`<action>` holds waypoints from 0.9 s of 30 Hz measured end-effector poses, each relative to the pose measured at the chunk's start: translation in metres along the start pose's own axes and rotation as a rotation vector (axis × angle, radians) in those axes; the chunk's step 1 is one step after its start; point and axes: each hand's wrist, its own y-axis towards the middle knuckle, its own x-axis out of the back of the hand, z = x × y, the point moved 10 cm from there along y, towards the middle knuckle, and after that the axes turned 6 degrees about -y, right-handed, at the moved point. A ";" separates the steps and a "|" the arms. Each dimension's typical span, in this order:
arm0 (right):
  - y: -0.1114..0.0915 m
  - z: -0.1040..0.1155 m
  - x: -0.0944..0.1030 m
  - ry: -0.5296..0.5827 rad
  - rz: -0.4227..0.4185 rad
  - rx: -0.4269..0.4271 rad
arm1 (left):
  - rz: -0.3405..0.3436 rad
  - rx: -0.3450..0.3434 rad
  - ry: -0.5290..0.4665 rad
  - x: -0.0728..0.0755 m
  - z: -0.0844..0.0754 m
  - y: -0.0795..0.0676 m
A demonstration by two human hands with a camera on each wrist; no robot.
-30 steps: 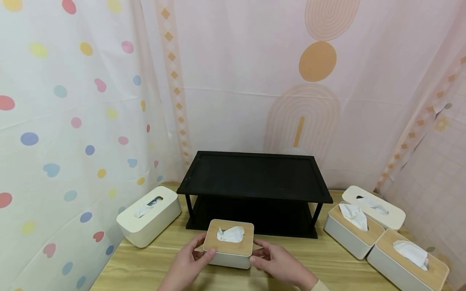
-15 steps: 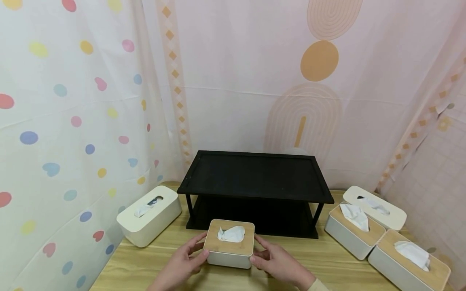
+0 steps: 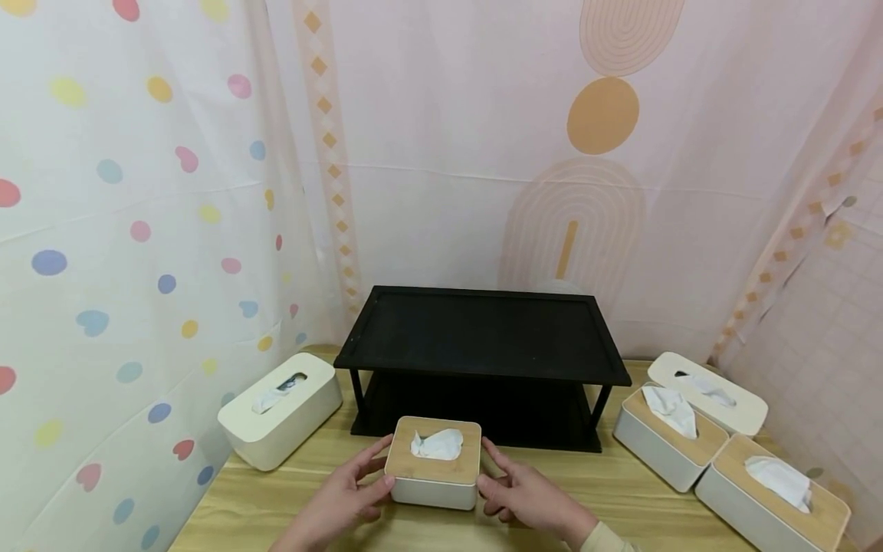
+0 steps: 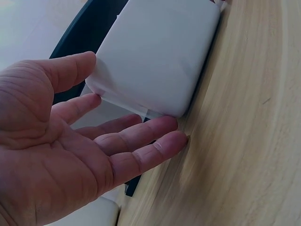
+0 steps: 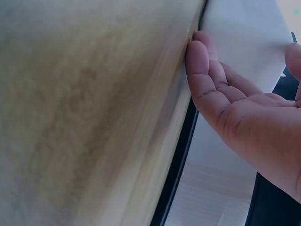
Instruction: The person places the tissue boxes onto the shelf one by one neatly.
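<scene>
A small tissue box (image 3: pixel 432 492) with a wood-look lid and a white tissue poking out stands on the table in front of the black two-tier shelf (image 3: pixel 483 333). My left hand (image 3: pixel 343 494) is at its left side, thumb by the front corner and fingers loosely extended. In the left wrist view, that hand's (image 4: pixel 89 136) thumb and fingertips are at the edges of the white box (image 4: pixel 155 52). My right hand (image 3: pixel 527 494) is at the right side, its fingertips touching or very near the box. In the right wrist view, the right hand's (image 5: pixel 249 108) fingers lie only slightly bent beside the box wall.
A cream tissue box (image 3: pixel 283 410) stands left of the shelf. On the right are another cream box (image 3: pixel 745 414) and two wood-lidded tissue boxes, one nearer the shelf (image 3: pixel 655 445) and one at the front (image 3: pixel 752 502). Patterned curtains (image 3: pixel 441 138) enclose the wooden table (image 3: pixel 234 514).
My left thumb has drawn back from the box's front face and that hand has shifted slightly left. My right fingers have loosened a little. The box stays in place.
</scene>
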 end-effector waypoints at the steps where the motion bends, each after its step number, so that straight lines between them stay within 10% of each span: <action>1: 0.000 -0.001 0.000 0.002 0.002 -0.004 | 0.003 0.000 -0.001 0.000 0.000 0.000; 27: 0.000 -0.011 0.001 0.129 0.037 -0.059 | 0.057 -0.012 0.001 -0.009 -0.009 0.000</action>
